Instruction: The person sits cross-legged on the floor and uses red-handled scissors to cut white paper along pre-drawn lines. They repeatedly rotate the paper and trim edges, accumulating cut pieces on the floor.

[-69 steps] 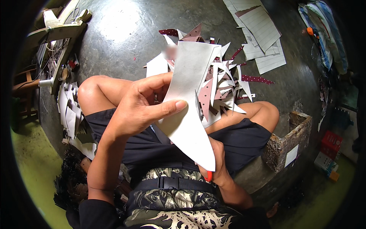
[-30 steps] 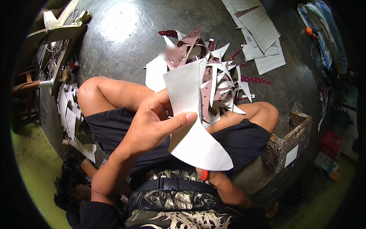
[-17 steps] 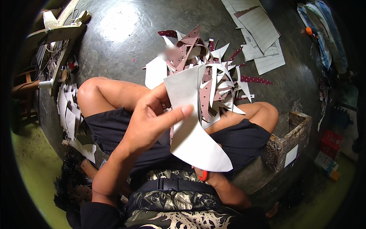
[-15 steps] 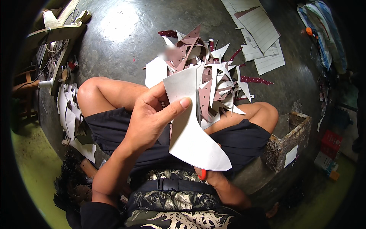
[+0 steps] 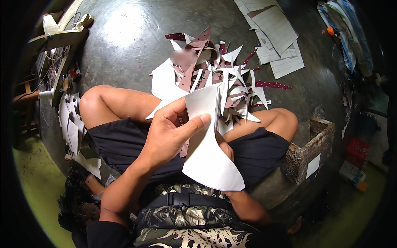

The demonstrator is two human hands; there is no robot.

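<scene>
My left hand (image 5: pixel 167 132) pinches a white, curved, boot-shaped sheet piece (image 5: pixel 209 163), thumb on the front face and fingers behind. Along its right edge more than one layer shows. My right hand (image 5: pixel 225 149) is mostly hidden behind this piece; some fingers show at its right edge and the wrist below. The orange-red handle seen around that hand a moment ago, apparently of scissors, is covered now. Just beyond lies a heap of offcuts (image 5: pixel 231 76), white, dusty pink and dark red with dots. A larger white piece (image 5: pixel 163 80) rests at the heap's left.
White sheets (image 5: pixel 283 62) lie on the floor at the far right. A stack of white cut pieces (image 5: pixel 72 124) is beside my left knee. Near my right knee stands a crusted open box (image 5: pixel 297 163). A wooden frame (image 5: pixel 62 39) stands at the far left.
The white piece has turned and tilted, its lower end now further left and lower. My right hand's fingers have come up behind its right edge, and the orange-red handle has gone from sight.
</scene>
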